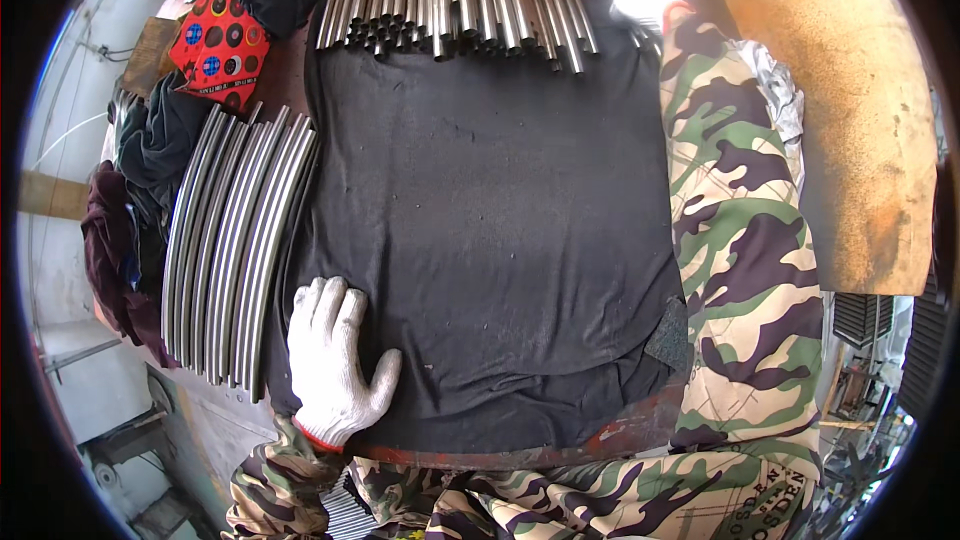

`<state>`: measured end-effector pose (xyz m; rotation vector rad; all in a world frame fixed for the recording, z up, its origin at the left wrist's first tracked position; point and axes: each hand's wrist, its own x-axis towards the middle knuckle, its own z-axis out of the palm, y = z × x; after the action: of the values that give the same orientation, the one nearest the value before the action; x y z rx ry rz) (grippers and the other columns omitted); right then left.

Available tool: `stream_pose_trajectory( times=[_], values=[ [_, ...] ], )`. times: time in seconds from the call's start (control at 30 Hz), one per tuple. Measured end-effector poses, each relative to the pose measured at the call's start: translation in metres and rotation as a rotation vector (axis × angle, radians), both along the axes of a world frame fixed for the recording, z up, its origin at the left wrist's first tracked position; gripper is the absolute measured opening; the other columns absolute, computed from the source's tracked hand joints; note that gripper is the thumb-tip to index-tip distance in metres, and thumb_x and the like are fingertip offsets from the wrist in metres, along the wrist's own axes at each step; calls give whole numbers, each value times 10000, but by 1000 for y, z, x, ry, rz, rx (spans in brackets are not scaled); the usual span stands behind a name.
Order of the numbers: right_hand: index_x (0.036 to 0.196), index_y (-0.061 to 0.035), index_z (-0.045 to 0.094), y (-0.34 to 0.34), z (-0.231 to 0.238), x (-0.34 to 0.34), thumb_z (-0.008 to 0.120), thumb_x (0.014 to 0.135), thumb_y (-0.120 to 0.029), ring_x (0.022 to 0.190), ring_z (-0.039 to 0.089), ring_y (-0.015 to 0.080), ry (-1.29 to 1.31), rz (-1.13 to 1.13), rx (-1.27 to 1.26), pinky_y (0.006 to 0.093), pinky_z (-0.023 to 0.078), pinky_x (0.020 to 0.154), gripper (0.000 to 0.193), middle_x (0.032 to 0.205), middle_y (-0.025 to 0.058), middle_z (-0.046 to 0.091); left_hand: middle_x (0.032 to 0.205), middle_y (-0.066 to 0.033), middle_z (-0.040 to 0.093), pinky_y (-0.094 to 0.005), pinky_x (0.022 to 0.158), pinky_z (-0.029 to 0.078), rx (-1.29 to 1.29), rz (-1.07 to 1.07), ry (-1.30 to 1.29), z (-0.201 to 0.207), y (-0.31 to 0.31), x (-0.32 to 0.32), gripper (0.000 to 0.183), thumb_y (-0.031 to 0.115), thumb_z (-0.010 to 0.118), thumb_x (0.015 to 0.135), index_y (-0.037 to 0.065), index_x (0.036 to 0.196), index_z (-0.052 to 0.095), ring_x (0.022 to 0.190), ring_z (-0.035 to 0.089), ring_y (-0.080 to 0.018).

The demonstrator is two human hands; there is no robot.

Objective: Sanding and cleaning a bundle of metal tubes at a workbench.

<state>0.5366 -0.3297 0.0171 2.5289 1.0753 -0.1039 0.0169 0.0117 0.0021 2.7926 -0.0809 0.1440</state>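
My left hand, in a white knit glove with a red cuff, lies flat on a black cloth at its near left. Its thumb is spread from the fingers, and it holds nothing. My right arm reaches far forward along the cloth's right side. At its end my right hand, also gloved in white, is beside a pile of shiny metal tubes. Its fingers are hidden and blurred, so what it grips does not show. A smaller row of metal tubes lies left of the cloth, close to my left hand.
A red patterned box and dark crumpled cloths are at the far left. A large tan, stained board stands along the right. A silvery crumpled wrapping lies against my right sleeve. Dark stacked parts are lower right.
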Motion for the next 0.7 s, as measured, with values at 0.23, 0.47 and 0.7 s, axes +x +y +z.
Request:
stream_pose_trajectory(
  times=[0.23,0.47,0.7],
  values=[
    [957,-24,781,-44,-16,-3,596,946,-228,691,666,189,345,-138,788,339,516,664,276,801,98,735,1522,-301,521,-584,1255,297,-21,-3,11,0,-1,3,758,191,796,747,-44,1434,577,1467,437,-516],
    [810,-81,768,-49,20,-14,656,823,-131,673,741,305,68,-69,108,385,571,631,123,724,124,740,1490,-304,534,-592,1247,307,-55,-15,-16,6,1,4,758,195,817,746,-46,1422,575,1434,461,-510],
    [811,-55,779,-78,67,-80,647,839,-202,621,660,192,236,-316,424,338,502,594,200,684,83,702,1484,-286,543,-582,1241,320,-58,-36,-92,-2,-3,1,761,222,815,767,-32,1440,566,1428,466,-495]
  ],
)
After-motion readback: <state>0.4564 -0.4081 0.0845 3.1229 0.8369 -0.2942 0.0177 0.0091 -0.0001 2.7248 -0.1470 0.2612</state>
